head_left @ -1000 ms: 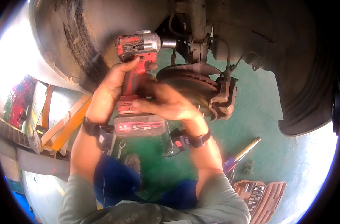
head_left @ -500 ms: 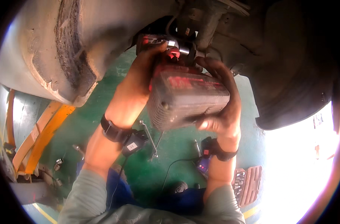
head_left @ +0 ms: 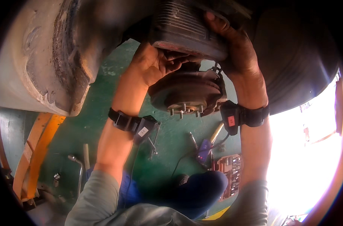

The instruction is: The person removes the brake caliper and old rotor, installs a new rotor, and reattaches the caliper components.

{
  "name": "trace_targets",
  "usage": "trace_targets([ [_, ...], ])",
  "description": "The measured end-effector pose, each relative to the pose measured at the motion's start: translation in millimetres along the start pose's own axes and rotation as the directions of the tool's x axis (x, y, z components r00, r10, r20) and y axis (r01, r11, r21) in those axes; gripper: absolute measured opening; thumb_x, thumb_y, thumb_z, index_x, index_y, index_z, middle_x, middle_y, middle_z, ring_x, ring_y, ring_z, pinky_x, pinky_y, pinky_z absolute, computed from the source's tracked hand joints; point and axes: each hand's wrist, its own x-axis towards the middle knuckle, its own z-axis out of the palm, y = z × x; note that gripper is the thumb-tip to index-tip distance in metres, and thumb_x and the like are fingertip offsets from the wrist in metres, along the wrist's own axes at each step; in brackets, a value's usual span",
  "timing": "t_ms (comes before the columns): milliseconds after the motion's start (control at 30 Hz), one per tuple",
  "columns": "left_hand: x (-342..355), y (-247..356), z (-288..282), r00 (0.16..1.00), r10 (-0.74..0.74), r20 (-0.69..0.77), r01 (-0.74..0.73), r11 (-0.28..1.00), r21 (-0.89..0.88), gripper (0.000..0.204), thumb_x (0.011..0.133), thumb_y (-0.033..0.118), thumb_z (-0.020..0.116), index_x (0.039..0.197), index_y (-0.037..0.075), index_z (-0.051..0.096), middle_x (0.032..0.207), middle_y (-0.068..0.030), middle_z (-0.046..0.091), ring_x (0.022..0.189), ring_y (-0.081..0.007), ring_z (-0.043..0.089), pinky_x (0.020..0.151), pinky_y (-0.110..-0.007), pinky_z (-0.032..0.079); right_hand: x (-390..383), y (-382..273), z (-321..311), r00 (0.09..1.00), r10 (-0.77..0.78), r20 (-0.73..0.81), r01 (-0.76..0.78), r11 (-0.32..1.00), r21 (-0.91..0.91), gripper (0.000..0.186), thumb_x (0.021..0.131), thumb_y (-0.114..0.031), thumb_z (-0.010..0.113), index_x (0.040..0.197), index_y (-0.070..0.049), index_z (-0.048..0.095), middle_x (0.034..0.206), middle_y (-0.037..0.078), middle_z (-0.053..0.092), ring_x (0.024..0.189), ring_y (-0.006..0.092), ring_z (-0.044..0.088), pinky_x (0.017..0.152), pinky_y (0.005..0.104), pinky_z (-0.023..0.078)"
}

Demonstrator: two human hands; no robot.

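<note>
A cordless impact wrench (head_left: 186, 32), its ribbed dark battery base facing me, is held up inside the wheel arch. Its head is hidden behind the battery. My left hand (head_left: 152, 64) is under the tool, fingers curled in against its underside; part of the grip is out of sight. My right hand (head_left: 241, 49) clasps the battery's right side, thumb on its ribbed face. Just below hangs a rusty brake disc (head_left: 186, 88) with several wheel studs sticking out of its hub. Neither hand touches the disc.
Wheel arch edge and body panel (head_left: 62, 64) stand at left, a dark liner (head_left: 295, 67) at right. On the green floor lie a bent lug wrench (head_left: 78, 169), a thin metal rod (head_left: 152, 146), a purple box (head_left: 204, 148) and a socket case (head_left: 228, 175). An orange stand (head_left: 39, 150) is at left.
The impact wrench has gone up in view and tipped, its battery base now toward me. Both hands have shifted with it, and the brake disc has come into sight below.
</note>
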Motion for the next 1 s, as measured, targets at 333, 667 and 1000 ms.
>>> trace_targets([
  [333,7.2,1.8,-4.3,0.982,-0.017,-0.19,0.009,0.999,-0.044,0.04,0.1,0.042,0.048,0.115,0.006,0.056,0.096,-0.0074,0.064,0.079,-0.0204,0.068,0.052,-0.024,0.053,21.9,12.1,7.1,0.999,0.046,0.02,-0.049,0.987,0.154,0.03,0.085,-0.012,0.074,0.109,0.002,0.064,0.098,0.012,0.069,0.084,0.0207,0.069,0.072,0.0319,0.059],
  [667,10.0,1.4,-21.7,0.991,-0.051,-0.122,0.035,0.992,-0.125,0.04,0.101,0.035,0.044,0.115,-0.001,0.055,0.1,-0.0127,0.065,0.085,-0.0292,0.07,0.05,-0.024,0.052,28.3,19.6,18.6,0.995,0.097,0.0,-0.094,0.966,0.243,0.026,0.086,-0.008,0.071,0.109,0.003,0.064,0.099,0.012,0.069,0.085,0.0197,0.069,0.073,0.0305,0.058],
  [1000,16.1,-9.5,-28.6,0.994,-0.088,-0.065,0.073,0.975,-0.208,0.05,0.099,0.041,0.043,0.11,-0.006,0.058,0.086,-0.0087,0.067,0.079,-0.0276,0.071,0.048,-0.025,0.054,37.3,10.0,11.8,0.991,0.126,0.047,-0.128,0.991,0.031,0.034,0.096,-0.02,0.06,0.119,0.004,0.058,0.099,0.014,0.068,0.081,0.0227,0.071,0.065,0.0338,0.062],
])
